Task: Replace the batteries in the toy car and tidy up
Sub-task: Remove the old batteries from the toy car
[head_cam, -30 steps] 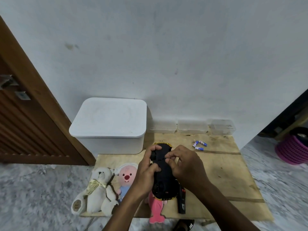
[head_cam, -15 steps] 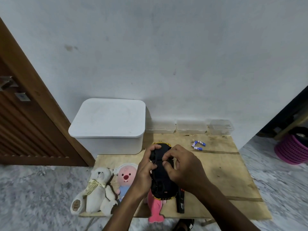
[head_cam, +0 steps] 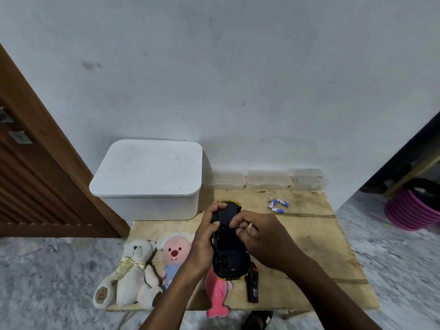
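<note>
The toy car (head_cam: 229,254) is held upside down above the wooden table (head_cam: 316,239), its black underside facing me and a yellow edge showing at both ends. My left hand (head_cam: 205,236) grips its left side, thumb on the underside. Fingertips of my right hand (head_cam: 259,236) press on the middle of the underside; what they pinch is hidden. Three blue and white batteries (head_cam: 278,205) lie loose on the table at the back right. A black remote control (head_cam: 252,285) lies on the table just below the car.
A large white lidded box (head_cam: 147,177) stands at the back left. Three clear plastic tubs (head_cam: 267,179) line the wall. A white teddy bear (head_cam: 134,272), a pink-faced plush (head_cam: 175,254) and a pink plush (head_cam: 215,294) lie at the front left. A pink basket (head_cam: 412,208) sits on the floor, right.
Both hands and the car have shifted slightly; my right fingers have moved a little down and right along the car's underside. Batteries and toys lie where they were.
</note>
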Action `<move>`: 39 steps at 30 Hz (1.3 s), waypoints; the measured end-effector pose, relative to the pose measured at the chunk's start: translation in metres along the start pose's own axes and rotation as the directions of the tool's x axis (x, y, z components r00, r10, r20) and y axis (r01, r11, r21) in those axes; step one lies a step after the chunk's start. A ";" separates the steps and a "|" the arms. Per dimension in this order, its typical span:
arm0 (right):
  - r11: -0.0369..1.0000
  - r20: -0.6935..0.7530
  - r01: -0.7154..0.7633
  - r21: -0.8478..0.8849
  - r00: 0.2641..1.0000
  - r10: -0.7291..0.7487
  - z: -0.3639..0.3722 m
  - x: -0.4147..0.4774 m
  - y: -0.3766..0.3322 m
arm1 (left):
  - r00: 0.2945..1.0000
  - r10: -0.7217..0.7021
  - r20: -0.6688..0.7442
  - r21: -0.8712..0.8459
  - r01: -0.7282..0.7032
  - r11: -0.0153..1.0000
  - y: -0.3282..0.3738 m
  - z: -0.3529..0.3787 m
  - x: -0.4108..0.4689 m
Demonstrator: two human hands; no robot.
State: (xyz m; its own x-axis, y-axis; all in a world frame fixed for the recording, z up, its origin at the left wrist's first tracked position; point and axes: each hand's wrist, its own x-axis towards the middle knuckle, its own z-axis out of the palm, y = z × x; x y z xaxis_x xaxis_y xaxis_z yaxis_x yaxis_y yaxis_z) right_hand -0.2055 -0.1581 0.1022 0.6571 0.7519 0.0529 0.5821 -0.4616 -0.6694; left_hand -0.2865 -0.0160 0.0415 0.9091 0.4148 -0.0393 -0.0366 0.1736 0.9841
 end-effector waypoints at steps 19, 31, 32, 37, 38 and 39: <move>0.810 -0.251 -0.291 0.509 0.850 0.463 0.001 0.035 0.092 | 0.992 -0.114 -0.044 -0.142 0.107 0.984 -0.006 0.000 -0.005; 0.864 0.204 -0.496 -0.084 0.840 0.502 0.076 0.045 0.182 | 0.983 -0.159 -0.089 -0.131 0.147 0.980 -0.012 -0.005 -0.003; 0.867 0.209 -0.487 -0.107 0.841 0.498 0.078 0.047 0.184 | 0.983 -0.162 -0.088 -0.129 0.150 0.980 -0.012 -0.005 -0.003; 0.865 0.204 -0.467 -0.185 0.842 0.499 0.084 0.048 0.192 | 0.984 -0.161 -0.081 -0.114 0.152 0.982 -0.010 -0.005 -0.003; 0.862 0.198 -0.465 -0.200 0.843 0.501 0.085 0.048 0.194 | 0.983 -0.164 -0.085 -0.111 0.154 0.982 -0.010 -0.005 -0.002; 0.860 0.188 -0.469 -0.203 0.843 0.504 0.086 0.047 0.196 | 0.981 -0.168 -0.092 -0.106 0.158 0.982 -0.009 -0.004 -0.002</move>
State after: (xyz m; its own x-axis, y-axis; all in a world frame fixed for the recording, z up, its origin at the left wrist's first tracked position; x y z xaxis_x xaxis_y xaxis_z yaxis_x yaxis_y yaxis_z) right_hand -0.1021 -0.1728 -0.0900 0.7572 0.4897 -0.4322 0.2895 -0.8448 -0.4499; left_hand -0.2896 -0.0147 0.0317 0.8602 0.4599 -0.2202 0.0640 0.3310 0.9415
